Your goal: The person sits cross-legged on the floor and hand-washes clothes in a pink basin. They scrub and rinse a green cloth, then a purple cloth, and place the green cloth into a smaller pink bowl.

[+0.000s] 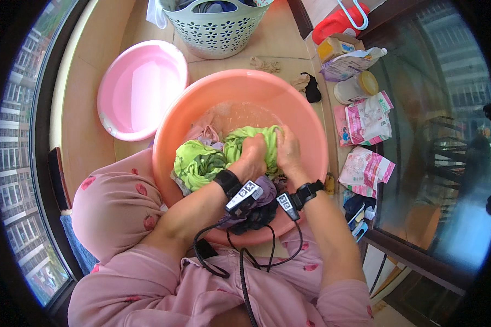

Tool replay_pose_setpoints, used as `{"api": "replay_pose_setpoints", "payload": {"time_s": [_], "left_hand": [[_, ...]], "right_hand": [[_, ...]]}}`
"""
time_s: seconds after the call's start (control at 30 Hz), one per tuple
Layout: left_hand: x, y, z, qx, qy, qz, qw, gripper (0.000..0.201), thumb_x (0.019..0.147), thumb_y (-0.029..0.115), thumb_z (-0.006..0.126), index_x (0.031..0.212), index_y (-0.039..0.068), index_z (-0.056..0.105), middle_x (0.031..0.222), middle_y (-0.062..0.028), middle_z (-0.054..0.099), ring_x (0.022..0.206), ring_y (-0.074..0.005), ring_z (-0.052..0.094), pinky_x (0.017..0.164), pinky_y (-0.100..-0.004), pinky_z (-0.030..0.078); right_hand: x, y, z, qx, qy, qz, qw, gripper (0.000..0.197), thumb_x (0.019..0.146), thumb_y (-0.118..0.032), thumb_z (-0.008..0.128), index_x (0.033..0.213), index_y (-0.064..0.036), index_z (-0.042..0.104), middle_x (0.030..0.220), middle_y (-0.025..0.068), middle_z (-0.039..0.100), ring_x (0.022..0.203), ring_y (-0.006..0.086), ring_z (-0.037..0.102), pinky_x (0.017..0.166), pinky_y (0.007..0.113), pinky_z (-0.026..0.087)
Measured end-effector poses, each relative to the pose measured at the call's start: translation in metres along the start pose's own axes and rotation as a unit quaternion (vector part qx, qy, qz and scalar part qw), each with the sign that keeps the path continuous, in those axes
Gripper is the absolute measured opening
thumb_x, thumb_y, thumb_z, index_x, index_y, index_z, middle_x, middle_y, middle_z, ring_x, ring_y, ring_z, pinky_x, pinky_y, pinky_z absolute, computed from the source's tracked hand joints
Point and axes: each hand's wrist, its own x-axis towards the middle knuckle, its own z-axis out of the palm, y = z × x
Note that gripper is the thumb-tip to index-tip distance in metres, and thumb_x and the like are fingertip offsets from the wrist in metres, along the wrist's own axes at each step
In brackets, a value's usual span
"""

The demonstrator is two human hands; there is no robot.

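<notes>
A bright green cloth with darker green patterning (197, 164) lies bunched in a large orange basin (310, 131). My left hand (252, 155) is closed in a fist on its middle. My right hand (288, 150) grips the same cloth at its right end, close beside the left. What the fingertips do underneath is hidden. Cloudy water (253, 113) shows at the basin's far side. Pink fabric (203, 132) sits behind the green cloth, while purple fabric (266, 192) and dark fabric (256, 218) lie under my wrists.
A pink basin (112, 90) stands at the far left, and a pale perforated laundry basket (215, 35) holding clothes stands behind. Small beige and black cloth items (312, 89) lie near the right ledge. Along it are packets (367, 119), a lidded jar (354, 89) and a red container (338, 24).
</notes>
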Motion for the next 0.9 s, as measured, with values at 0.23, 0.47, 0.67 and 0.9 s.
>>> {"api": "replay_pose_setpoints", "payload": {"time_s": [0.23,0.47,0.67,0.9], "left_hand": [[-0.017,0.007,-0.032,-0.309,-0.165,0.014,0.937,0.034,0.102,0.038,0.042,0.094,0.013,0.063,0.085,-0.0067,0.067,0.077,-0.0239,0.064,0.067,-0.0394,0.052],[-0.045,0.020,0.013,-0.105,-0.032,0.013,0.994,0.026,0.098,0.027,0.041,0.104,0.009,0.060,0.094,-0.0104,0.064,0.079,-0.0224,0.061,0.072,-0.0423,0.051],[-0.073,0.038,0.020,-0.167,-0.057,0.227,0.958,0.030,0.090,0.012,0.054,0.115,-0.001,0.047,0.104,-0.0118,0.057,0.091,-0.0221,0.057,0.078,-0.0365,0.050],[-0.077,0.017,0.039,0.046,-0.076,0.327,0.941,0.053,0.079,0.015,0.068,0.118,-0.011,0.043,0.107,-0.0308,0.061,0.103,-0.0400,0.064,0.088,-0.0435,0.051]], "right_hand": [[-0.032,-0.019,-0.012,0.043,-0.140,-0.156,0.977,0.025,0.099,-0.028,0.049,0.101,-0.0046,0.057,0.082,0.0289,0.061,0.082,0.0486,0.061,0.069,0.056,0.046],[-0.006,0.044,0.004,0.104,-0.021,-0.014,0.994,0.034,0.100,-0.031,0.047,0.098,-0.0025,0.065,0.086,0.0272,0.064,0.082,0.0433,0.064,0.072,0.049,0.049],[0.000,0.105,-0.011,0.266,-0.226,0.037,0.936,0.033,0.099,-0.021,0.049,0.120,0.0020,0.059,0.111,0.0115,0.065,0.100,0.0235,0.062,0.087,0.035,0.049],[0.025,0.052,-0.079,0.417,-0.343,0.081,0.838,0.065,0.093,-0.026,0.063,0.147,0.0008,0.039,0.134,0.0115,0.056,0.122,0.0188,0.054,0.103,0.031,0.044]]}}
